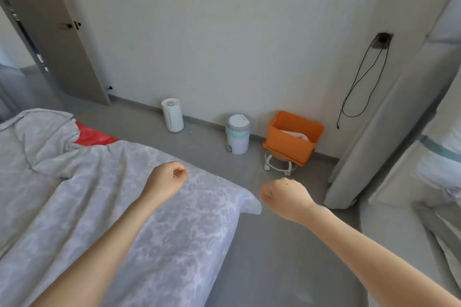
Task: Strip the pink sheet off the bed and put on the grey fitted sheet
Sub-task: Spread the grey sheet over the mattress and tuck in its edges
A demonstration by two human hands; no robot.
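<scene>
The bed fills the lower left, and its bare mattress (179, 227) shows a pale damask pattern up to the near corner. A crumpled grey sheet (50, 149) lies over the left part of the bed. A patch of red-pink fabric (92, 136) shows at the bed's far edge, beyond the grey sheet. My left hand (166, 178) hovers above the mattress with its fingers curled, holding nothing. My right hand (284, 198) hangs over the floor just past the mattress corner, also curled and empty.
Along the far wall stand a white cylinder appliance (172, 114), a small pedal bin (237, 133) and an orange box (293, 137) on a white wheeled stand. A black cable (359, 82) hangs from a wall socket. A grey curtain (374, 137) and bedding pile are at right.
</scene>
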